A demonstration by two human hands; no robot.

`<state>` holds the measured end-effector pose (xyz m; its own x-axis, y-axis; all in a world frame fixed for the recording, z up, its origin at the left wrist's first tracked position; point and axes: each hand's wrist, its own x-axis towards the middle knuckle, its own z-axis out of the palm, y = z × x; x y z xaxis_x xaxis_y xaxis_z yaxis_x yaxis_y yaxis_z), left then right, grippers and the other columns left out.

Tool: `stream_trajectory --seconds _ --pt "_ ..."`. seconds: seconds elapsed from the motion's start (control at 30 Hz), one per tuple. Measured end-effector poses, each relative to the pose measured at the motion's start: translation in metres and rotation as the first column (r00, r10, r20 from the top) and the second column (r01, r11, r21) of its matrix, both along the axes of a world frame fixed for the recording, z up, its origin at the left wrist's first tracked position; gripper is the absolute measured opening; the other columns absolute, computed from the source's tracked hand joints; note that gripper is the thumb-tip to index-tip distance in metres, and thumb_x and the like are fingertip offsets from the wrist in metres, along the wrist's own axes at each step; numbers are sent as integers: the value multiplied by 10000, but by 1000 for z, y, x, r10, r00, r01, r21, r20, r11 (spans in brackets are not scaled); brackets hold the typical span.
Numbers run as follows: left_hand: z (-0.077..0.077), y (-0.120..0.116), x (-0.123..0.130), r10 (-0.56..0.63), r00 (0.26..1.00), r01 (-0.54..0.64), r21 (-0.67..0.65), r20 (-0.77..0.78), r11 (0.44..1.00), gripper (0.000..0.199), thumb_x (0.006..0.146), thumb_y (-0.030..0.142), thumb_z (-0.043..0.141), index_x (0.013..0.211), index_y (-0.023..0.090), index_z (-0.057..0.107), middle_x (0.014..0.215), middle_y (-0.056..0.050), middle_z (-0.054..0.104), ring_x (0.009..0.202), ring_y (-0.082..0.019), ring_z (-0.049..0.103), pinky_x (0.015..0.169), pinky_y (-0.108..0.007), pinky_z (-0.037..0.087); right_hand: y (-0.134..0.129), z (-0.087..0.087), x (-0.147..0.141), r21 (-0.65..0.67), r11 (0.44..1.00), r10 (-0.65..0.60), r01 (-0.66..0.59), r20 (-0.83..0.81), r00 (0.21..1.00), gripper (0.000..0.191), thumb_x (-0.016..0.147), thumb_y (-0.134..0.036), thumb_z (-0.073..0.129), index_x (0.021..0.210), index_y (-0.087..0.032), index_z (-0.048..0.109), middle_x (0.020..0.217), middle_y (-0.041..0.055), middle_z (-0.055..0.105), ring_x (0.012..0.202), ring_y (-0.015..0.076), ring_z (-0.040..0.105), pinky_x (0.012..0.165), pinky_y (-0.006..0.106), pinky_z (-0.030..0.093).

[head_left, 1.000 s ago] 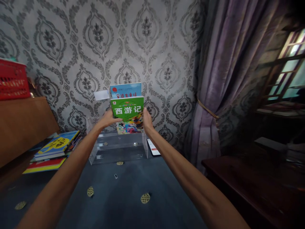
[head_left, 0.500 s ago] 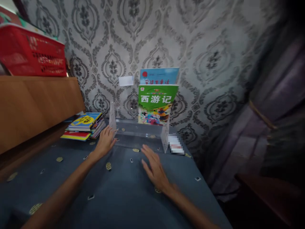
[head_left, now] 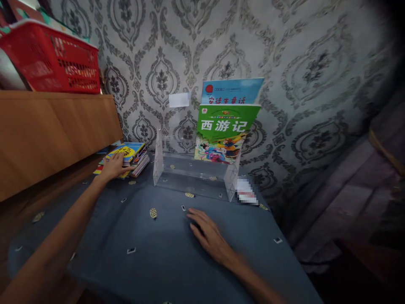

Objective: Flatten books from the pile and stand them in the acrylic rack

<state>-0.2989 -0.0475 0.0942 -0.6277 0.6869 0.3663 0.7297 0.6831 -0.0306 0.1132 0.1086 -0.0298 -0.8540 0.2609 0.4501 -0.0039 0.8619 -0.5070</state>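
Observation:
At the left of the table, my left hand (head_left: 114,166) reaches over a stack of books (head_left: 134,152) whose top one has a blue and yellow cover. Its fingers rest on that cover, with the thumb apart along the near side; I see no book lifted. My right hand (head_left: 209,234) hovers at or just above the tablecloth, fingers loosely stretched and holding nothing. Beyond it stands a clear stepped display rack (head_left: 190,179). A green picture book (head_left: 224,131) leans upright on its right part, in front of a blue book (head_left: 232,90).
A wooden cabinet (head_left: 57,135) with a red plastic basket (head_left: 69,69) on top borders the left side. Patterned wallpaper rises behind the rack. A pixelated white item (head_left: 246,192) lies right of the rack. A purple-grey curtain (head_left: 341,177) hangs at the right.
My left hand has moved left from the rack's side panel onto the stack of books. My right hand has drawn back a little from the rack. The view has shifted.

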Motion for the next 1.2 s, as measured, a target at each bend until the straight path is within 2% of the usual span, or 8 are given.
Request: stream_trajectory --seconds 0.13,0.27,0.47,0.57,0.73,0.9,1.03,1.2 --pt "-3 -8 6 -37 999 36 -20 -40 999 781 865 582 589 1482 160 364 1526 -233 442 1430 -386 363 1133 -657 238 -1 1 0 8 1000 -3 3 24 1000 316 1016 -304 460 1258 -213 640 1385 116 627 1306 238 579 1123 484 468" --pt "-8 -17 15 -89 990 90 4 -113 996 682 898 545 570 1439 157 422 1476 -235 503 1371 -383 445 1110 -624 273 -1 1 0 31 999 -8 8 -5 1000 313 1012 -306 462 1252 -225 645 1367 114 641 1281 248 601 1112 511 477" --pt "-6 -19 15 -80 980 78 -19 -184 997 432 940 339 502 1328 152 534 1340 -205 626 1241 -347 567 1056 -534 347 -2 3 0 48 999 -11 11 0 1000 290 1006 -309 480 1220 -247 666 1333 96 665 1250 239 624 1082 477 513" --pt "-4 -18 20 -99 974 91 -47 -203 995 362 937 253 466 1268 160 579 1292 -192 653 1214 -342 584 1047 -533 351 -1 2 1 61 998 -17 18 -11 1000 289 1006 -308 480 1223 -250 663 1331 96 666 1246 236 627 1075 468 520" --pt "-6 -20 43 -120 953 98 -93 -278 991 343 950 303 452 1201 143 624 1167 -218 670 1140 -379 603 1045 -569 343 0 -3 1 90 996 5 -3 -20 1000 291 1011 -301 471 1225 -232 656 1325 113 666 1243 240 628 1079 489 512" --pt "-12 -26 70 -104 937 85 -71 -332 994 326 940 274 457 1185 147 632 1155 -206 649 1094 -356 615 981 -487 436 1 -6 0 78 997 4 -1 -36 999 287 1006 -301 486 1237 -255 651 1337 100 659 1249 239 623 1077 498 512" --pt "-2 -29 78 -79 960 65 -60 -267 996 318 964 271 423 1165 138 631 1181 -194 669 1078 -343 637 920 -442 484 1 -5 -1 68 998 7 -6 -20 1000 284 1007 -305 481 1220 -258 664 1332 96 663 1242 242 627 1076 503 512" --pt "23 -29 82 53 984 -60 -36 -171 998 385 1009 358 347 1177 154 626 1204 -177 690 1001 -367 679 763 -441 511 1 -5 -1 69 998 6 -5 -15 1000 282 1008 -311 474 1201 -242 669 1333 108 661 1244 256 626 1081 535 501"
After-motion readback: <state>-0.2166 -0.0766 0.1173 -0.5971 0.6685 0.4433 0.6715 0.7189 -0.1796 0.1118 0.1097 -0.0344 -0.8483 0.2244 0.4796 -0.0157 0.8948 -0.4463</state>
